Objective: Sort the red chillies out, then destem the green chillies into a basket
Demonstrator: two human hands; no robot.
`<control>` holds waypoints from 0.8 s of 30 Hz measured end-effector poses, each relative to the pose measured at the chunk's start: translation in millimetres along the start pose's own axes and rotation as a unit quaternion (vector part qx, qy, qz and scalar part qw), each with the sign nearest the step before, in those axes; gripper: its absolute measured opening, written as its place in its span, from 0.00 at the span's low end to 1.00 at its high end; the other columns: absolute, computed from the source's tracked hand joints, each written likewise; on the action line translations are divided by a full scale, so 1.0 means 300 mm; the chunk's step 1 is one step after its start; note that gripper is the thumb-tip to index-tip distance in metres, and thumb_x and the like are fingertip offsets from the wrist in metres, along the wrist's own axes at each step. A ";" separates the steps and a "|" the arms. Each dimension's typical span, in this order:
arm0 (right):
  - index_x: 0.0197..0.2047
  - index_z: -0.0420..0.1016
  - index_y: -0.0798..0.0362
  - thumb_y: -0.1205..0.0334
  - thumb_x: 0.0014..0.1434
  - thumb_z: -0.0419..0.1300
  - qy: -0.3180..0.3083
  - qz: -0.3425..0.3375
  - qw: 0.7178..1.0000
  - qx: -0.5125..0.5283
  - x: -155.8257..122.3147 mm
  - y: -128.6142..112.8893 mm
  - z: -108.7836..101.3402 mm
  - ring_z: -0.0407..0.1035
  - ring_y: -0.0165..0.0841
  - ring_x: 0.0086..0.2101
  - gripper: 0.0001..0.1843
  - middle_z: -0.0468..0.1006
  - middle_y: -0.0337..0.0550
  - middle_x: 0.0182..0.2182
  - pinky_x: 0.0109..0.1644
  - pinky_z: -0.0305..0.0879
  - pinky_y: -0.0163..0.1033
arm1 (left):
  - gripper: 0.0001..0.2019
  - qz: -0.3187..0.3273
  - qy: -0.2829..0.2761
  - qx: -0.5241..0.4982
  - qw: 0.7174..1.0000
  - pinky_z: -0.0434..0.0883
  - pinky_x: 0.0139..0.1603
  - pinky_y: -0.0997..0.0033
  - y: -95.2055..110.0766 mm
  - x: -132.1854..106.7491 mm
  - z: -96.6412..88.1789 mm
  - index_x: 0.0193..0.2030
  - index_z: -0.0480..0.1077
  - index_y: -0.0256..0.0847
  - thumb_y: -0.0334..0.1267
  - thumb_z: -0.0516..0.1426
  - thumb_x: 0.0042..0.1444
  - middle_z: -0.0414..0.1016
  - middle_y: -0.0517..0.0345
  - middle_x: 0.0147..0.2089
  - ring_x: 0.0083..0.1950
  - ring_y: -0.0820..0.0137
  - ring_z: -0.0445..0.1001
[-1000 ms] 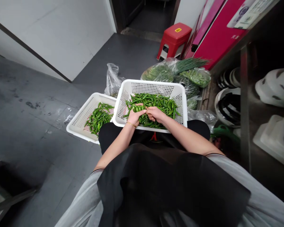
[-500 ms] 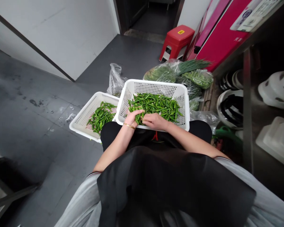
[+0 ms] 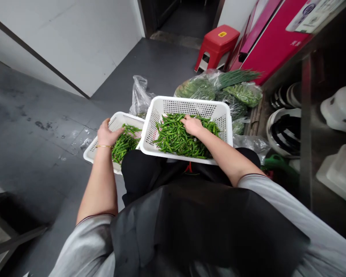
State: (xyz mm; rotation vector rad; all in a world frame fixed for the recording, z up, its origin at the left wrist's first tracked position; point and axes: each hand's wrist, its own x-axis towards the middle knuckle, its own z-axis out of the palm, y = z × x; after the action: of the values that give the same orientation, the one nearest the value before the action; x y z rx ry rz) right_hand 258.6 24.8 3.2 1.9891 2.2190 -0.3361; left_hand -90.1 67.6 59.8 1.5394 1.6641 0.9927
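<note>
A white perforated basket rests on my lap, with many green chili peppers in it. My right hand reaches in over the heap, its fingers closed in a pinch on a chili pepper; the fingertips are partly hidden. To the left, a second white basket stands lower and slightly tilted, holding a smaller pile of green chili peppers. Over that basket's left side is my left hand, thumb and fingers apart, with nothing visible in it. A thin gold bangle circles the left wrist.
Bagged greens and long green stalks lie beyond the lap basket. A clear plastic bag sits behind the left basket. At the back is a red stool. Metal shelving with white containers borders the right side.
My left hand has left the lap basket, moved left to the other basket and opened. The right hand has shifted farther into the lap basket's pepper heap.
</note>
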 end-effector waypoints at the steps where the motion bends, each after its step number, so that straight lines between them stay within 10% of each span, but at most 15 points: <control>1: 0.56 0.72 0.56 0.62 0.67 0.49 -0.021 0.016 1.000 -0.004 0.029 -0.001 0.006 0.73 0.43 0.45 0.19 0.70 0.59 0.53 0.44 0.66 0.43 | 0.25 0.002 -0.006 -0.002 1.000 0.71 0.53 0.60 0.016 -0.006 0.034 0.50 0.72 0.34 0.29 0.67 0.42 0.76 0.48 0.45 0.48 0.60 0.74; 8: 0.50 0.75 0.57 0.54 0.67 0.51 0.013 -0.063 0.998 0.012 -0.071 -0.003 -0.065 0.71 0.41 0.43 0.19 0.75 0.56 0.46 0.44 0.63 0.40 | 0.17 0.139 -0.215 -0.052 0.965 0.62 0.62 0.58 0.160 -0.172 0.449 0.39 0.77 0.42 0.26 0.64 0.40 0.77 0.49 0.47 0.59 0.54 0.67; 11: 0.49 0.76 0.56 0.52 0.66 0.52 0.039 -0.093 0.995 0.027 -0.140 0.005 -0.108 0.71 0.39 0.40 0.19 0.74 0.55 0.47 0.40 0.61 0.38 | 0.09 0.105 -0.271 -0.060 0.955 0.65 0.56 0.60 0.188 -0.203 0.562 0.30 0.75 0.42 0.25 0.64 0.41 0.76 0.50 0.33 0.51 0.54 0.72; 15: 0.32 0.78 0.57 0.50 0.65 0.53 0.059 -0.095 0.983 0.146 -0.167 0.022 -0.114 0.70 0.35 0.34 0.21 0.77 0.49 0.33 0.37 0.59 0.37 | 0.05 0.002 -0.347 -0.120 0.930 0.69 0.38 0.69 0.195 -0.201 0.558 0.25 0.73 0.42 0.30 0.64 0.44 0.73 0.57 0.23 0.33 0.64 0.74; 18: 0.24 0.74 0.55 0.50 0.65 0.53 0.055 -0.167 0.924 0.340 -0.197 -0.001 -0.107 0.67 0.29 0.28 0.24 0.74 0.41 0.24 0.35 0.59 0.34 | 0.01 0.011 -0.414 -0.116 0.903 0.67 0.29 0.72 0.202 -0.233 0.498 0.28 0.74 0.42 0.34 0.63 0.47 0.74 0.58 0.23 0.26 0.68 0.72; 21: 0.26 0.74 0.55 0.46 0.65 0.49 -0.010 -0.240 0.846 0.477 -0.236 -0.019 -0.099 0.64 0.26 0.22 0.26 0.73 0.39 0.22 0.28 0.59 0.32 | 0.03 0.070 -0.445 -0.115 0.886 0.68 0.30 0.73 0.196 -0.280 0.449 0.28 0.75 0.41 0.36 0.62 0.49 0.75 0.57 0.26 0.26 0.70 0.72; 24: 0.36 0.78 0.56 0.46 0.66 0.49 -0.082 -0.226 0.868 0.435 -0.223 0.000 -0.060 0.67 0.27 0.23 0.25 0.76 0.41 0.26 0.29 0.61 0.32 | 0.06 -0.002 -0.451 -0.179 0.875 0.72 0.33 0.71 0.158 -0.289 0.422 0.31 0.75 0.39 0.38 0.63 0.48 0.78 0.53 0.31 0.31 0.68 0.75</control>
State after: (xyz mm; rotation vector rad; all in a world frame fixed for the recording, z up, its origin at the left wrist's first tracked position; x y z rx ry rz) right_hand 267.0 -34.8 37.5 1.5399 2.6413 -1.7552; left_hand 50.9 -5.4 35.1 1.4045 0.7676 0.4036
